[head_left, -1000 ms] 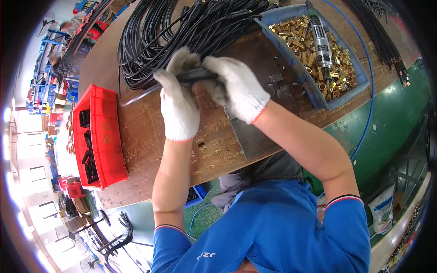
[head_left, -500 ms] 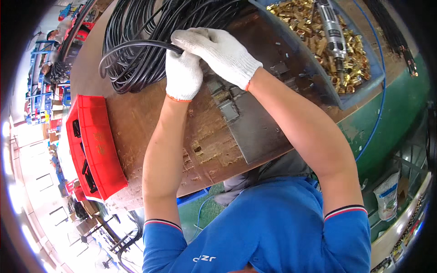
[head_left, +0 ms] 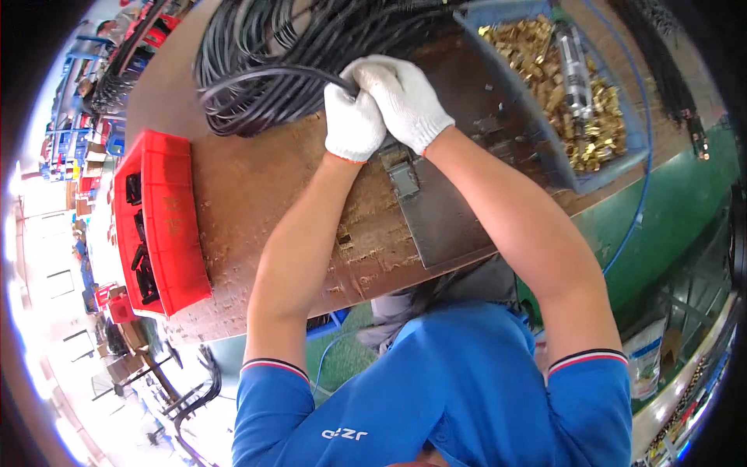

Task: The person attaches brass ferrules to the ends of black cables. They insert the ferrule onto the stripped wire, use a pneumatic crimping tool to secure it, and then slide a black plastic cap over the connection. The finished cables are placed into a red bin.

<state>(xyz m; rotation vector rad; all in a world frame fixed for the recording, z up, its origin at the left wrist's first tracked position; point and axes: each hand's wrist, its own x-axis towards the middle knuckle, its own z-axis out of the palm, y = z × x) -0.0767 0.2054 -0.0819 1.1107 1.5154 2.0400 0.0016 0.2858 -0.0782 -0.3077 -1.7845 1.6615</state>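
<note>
Both my hands wear white knitted gloves and meet over the far middle of the table. My left hand [head_left: 354, 124] is closed round the end of a black cable [head_left: 299, 71]. My right hand [head_left: 401, 97] presses against the left one, its fingers curled over the same cable end. The tip of the cable is hidden inside the gloves. From my hands the cable arcs left into a large pile of coiled black cable [head_left: 241, 93]. Below my right hand lies a flat dark metal plate [head_left: 443, 226] with a small metal block [head_left: 403, 180] on it.
A blue bin [head_left: 595, 183] of brass fittings [head_left: 537, 74] stands at the right, a grey power screwdriver [head_left: 574, 74] lying across them. At the left is a red bin [head_left: 175, 226] with black parts. A blue hose [head_left: 643, 187] hangs over the right table edge.
My two hands have shifted right and slightly nearer, still together on the cable, whose arc has stretched along with them. The whole view has also turned a little.
</note>
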